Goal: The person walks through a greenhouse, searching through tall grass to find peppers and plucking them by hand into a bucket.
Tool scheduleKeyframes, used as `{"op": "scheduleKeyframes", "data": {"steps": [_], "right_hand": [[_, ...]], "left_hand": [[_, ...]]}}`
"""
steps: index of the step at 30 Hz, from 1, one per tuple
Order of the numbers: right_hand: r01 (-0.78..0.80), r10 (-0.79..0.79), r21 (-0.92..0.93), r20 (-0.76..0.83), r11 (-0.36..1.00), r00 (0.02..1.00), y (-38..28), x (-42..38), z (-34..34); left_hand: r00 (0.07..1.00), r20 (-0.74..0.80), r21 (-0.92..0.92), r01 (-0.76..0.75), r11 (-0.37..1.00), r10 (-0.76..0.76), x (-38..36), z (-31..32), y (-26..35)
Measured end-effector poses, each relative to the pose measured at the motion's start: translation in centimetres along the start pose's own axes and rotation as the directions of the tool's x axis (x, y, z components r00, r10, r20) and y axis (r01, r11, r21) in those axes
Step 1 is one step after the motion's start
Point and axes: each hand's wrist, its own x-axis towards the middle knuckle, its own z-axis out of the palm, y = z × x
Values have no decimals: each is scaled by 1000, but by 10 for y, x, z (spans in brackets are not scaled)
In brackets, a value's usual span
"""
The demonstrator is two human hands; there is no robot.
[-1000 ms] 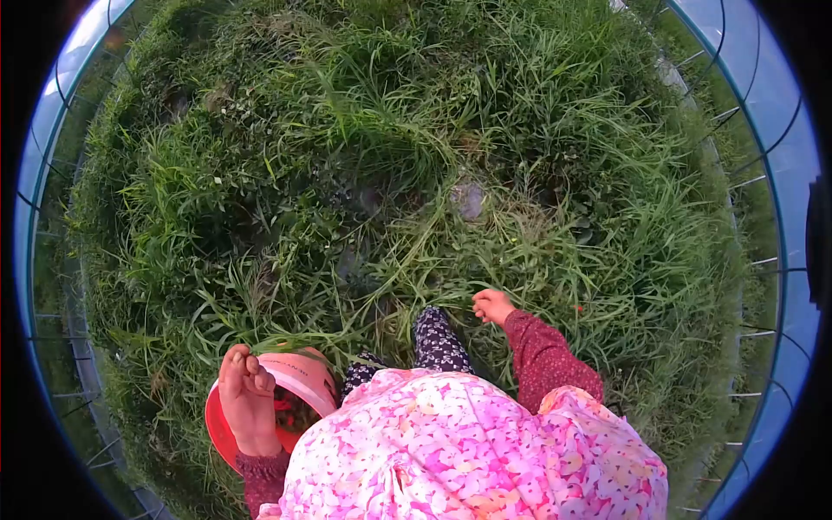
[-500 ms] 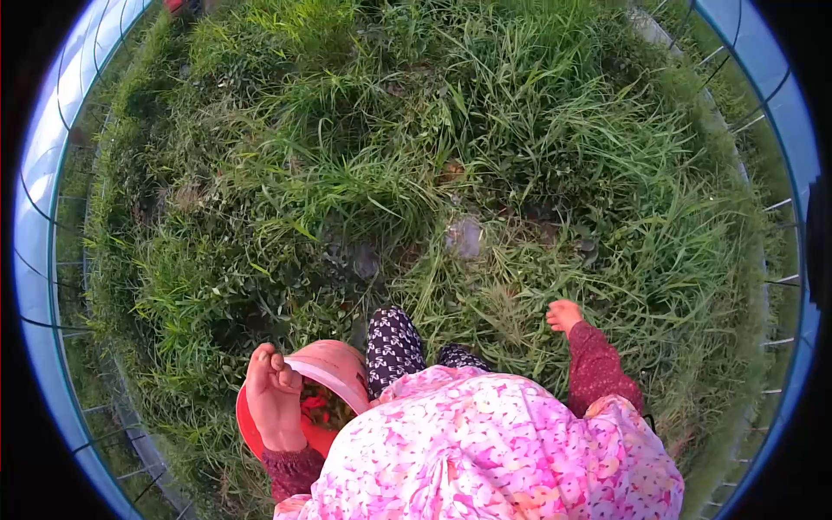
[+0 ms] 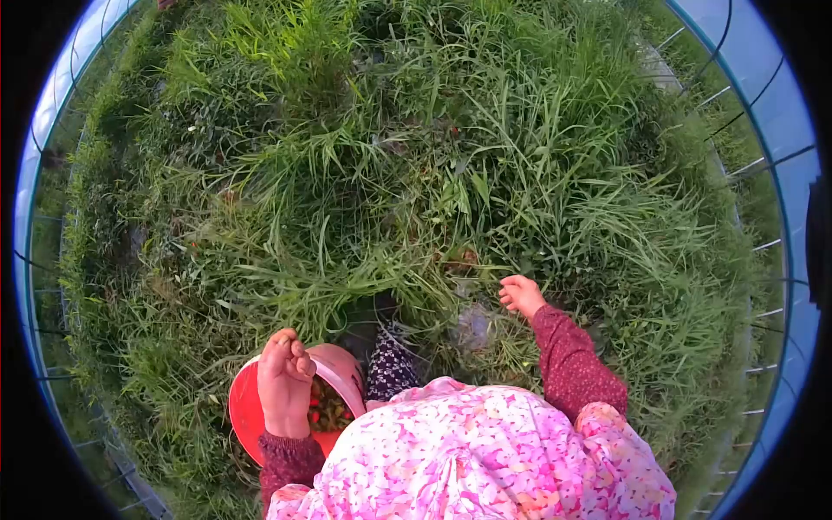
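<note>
My left hand (image 3: 285, 379) is raised above a red bucket (image 3: 246, 406), palm toward me. Its fingers are curled in, and nothing shows in them. The bucket hangs or stands by my left leg, tilted enough to show small red and green pieces (image 3: 331, 411) inside, too small to name. What holds the bucket up is hidden behind my left forearm. Out in front on the right, my right hand (image 3: 522, 296) is closed above the grass. Whether anything is inside those fingers is hidden.
Thick green grass and weeds (image 3: 598, 186) cover the ground, partly flattened in the middle. A greyish patch (image 3: 472, 329) shows ahead of me. My patterned trouser leg (image 3: 392, 360) is beside the bucket. Bluish sheeting (image 3: 784, 217) with dark curved lines borders both sides.
The ground has slid toward me, and the grey patch is nearer. My right hand has moved up and left, my left hand slightly up and right. More of the bucket's contents shows.
</note>
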Motion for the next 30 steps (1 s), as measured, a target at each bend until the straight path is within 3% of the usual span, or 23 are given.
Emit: {"op": "scheduleKeyframes", "data": {"steps": [5, 11, 14, 15, 18, 21, 22, 27, 29, 30], "right_hand": [[-176, 178, -36, 79, 984, 981, -28, 65, 41], [-183, 192, -112, 74, 977, 979, -81, 116, 41], [-163, 163, -32, -13, 986, 987, -108, 161, 23], [-238, 241, 98, -18, 966, 970, -121, 177, 17], [-218, 222, 90, -38, 972, 974, -158, 232, 10], [-296, 293, 31, 89, 955, 952, -204, 310, 9], [-269, 268, 2, 80, 963, 960, -225, 349, 6], [-322, 321, 20, 65, 946, 945, -286, 420, -28], [-529, 449, 207, 335, 823, 829, -301, 454, -61], [-545, 483, 151, 310, 825, 818, -317, 466, -70]], "left_hand": [[994, -91, 23, 56, 998, -54, 77, 17, 61], [997, -76, 56, -3, 998, 8, 159, 79, 118], [997, -72, 62, -25, 998, 29, 202, 105, 135], [996, -77, 66, -32, 997, 37, 219, 113, 139], [996, -70, 65, -52, 997, 57, 277, 137, 145], [992, -121, 79, -34, 996, 44, 351, 161, 150], [975, -214, 1, -55, 998, 54, 379, 178, 152], [951, -299, -5, 78, 997, -76, 473, 260, 165], [946, -324, 40, 17, 999, -3, 496, 294, 190], [948, -317, -3, -16, 1000, 15, 505, 310, 203]]}}
